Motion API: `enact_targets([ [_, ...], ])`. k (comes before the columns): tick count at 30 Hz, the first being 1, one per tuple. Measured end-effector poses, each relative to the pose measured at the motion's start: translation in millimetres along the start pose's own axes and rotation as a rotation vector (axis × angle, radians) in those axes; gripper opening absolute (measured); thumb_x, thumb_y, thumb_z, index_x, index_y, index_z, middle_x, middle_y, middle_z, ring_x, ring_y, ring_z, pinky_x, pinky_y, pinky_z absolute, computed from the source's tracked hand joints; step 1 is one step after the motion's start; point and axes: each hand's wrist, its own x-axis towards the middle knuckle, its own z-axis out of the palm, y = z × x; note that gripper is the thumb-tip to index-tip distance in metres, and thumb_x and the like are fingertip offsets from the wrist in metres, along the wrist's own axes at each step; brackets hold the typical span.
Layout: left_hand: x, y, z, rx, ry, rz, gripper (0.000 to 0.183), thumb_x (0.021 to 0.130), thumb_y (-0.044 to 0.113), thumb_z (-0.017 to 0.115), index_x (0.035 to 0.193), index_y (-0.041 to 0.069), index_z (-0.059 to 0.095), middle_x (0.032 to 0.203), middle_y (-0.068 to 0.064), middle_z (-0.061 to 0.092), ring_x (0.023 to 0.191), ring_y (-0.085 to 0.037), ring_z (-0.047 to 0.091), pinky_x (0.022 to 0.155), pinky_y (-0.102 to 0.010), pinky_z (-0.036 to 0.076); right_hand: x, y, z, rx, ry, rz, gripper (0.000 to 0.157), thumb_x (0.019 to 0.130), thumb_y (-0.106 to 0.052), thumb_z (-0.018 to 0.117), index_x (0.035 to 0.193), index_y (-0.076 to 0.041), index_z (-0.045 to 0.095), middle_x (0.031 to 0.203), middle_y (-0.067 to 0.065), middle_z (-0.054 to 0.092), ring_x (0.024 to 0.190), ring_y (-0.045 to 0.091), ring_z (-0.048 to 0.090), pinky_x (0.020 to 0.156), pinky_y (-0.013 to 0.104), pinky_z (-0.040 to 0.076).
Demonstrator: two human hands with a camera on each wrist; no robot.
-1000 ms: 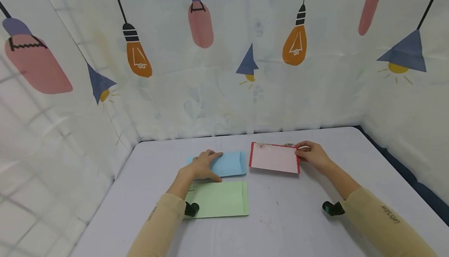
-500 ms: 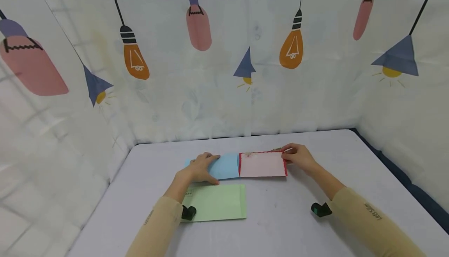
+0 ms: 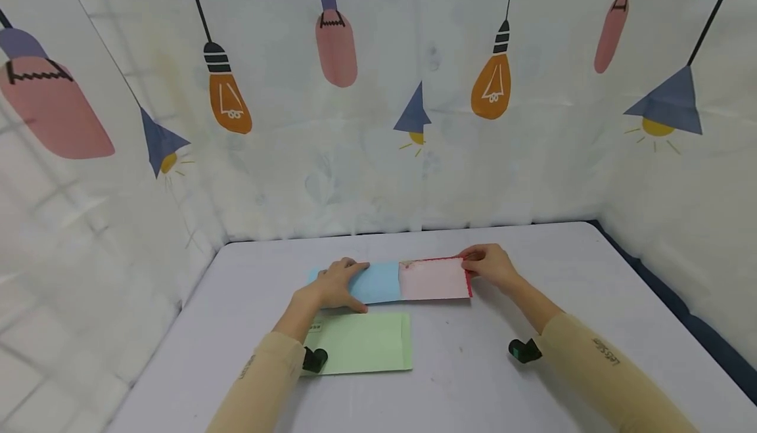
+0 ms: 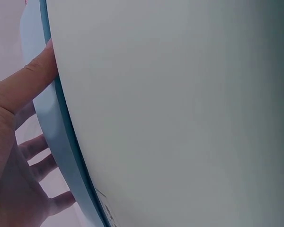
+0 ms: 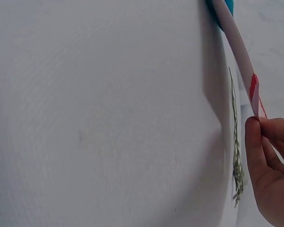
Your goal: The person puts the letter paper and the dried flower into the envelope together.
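Note:
My left hand (image 3: 336, 283) spans the light blue envelope (image 3: 381, 283) in the head view. Its thumb is at the near edge and its fingers reach the far edge, as the left wrist view also shows. A pale pink card (image 3: 434, 280) with a red border has its left end inside the envelope's right-hand mouth. At the card's right end, my right hand (image 3: 487, 264) pinches it between thumb and fingers. In the right wrist view, a dried green sprig (image 5: 236, 165) lies beside the card. How deep the card sits is hidden by the envelope.
A light green envelope (image 3: 367, 344) lies nearer on the white table (image 3: 449, 380), partly under my left forearm. Behind the table hangs a pale curtain (image 3: 367, 177) printed with lamps and bulbs.
My right hand has brought the pink card leftward and a little nearer, and its left end has slipped into the blue envelope. My left hand stays on the envelope.

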Motion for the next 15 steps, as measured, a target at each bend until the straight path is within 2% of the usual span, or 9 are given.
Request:
enact_targets([
  [5,0.7,2.0,-2.6,-0.024,0.011,0.014,0.101,0.066,0.055,0.083,0.150,0.023,0.036,0.144,-0.010,0.036,0.131,-0.033,0.033,0.099,-0.062,0.028,3.7,-5.8,8.6,0.014,0.014,-0.006,0.024,0.089,-0.008,0.068,0.112,-0.001,0.067,0.099,0.013,0.066,0.082,0.022,0.065,0.073,0.031,0.055],
  [9,1.1,0.8,-0.7,-0.008,-0.004,0.001,0.101,0.066,0.057,0.082,0.150,0.025,0.035,0.145,-0.009,0.035,0.132,-0.032,0.032,0.099,-0.060,0.029,5.5,-6.6,17.0,0.017,0.008,0.019,0.025,0.090,-0.009,0.068,0.113,-0.003,0.068,0.100,0.011,0.066,0.081,0.021,0.065,0.073,0.030,0.055],
  [15,0.7,-1.5,2.5,-0.009,0.014,-0.005,0.101,0.064,0.059,0.082,0.149,0.027,0.037,0.144,-0.007,0.036,0.131,-0.032,0.034,0.098,-0.060,0.030,7.7,-4.8,30.8,0.015,-0.018,0.028,0.026,0.094,-0.010,0.062,0.118,-0.002,0.065,0.102,0.012,0.063,0.079,0.019,0.065,0.074,0.030,0.055],
])
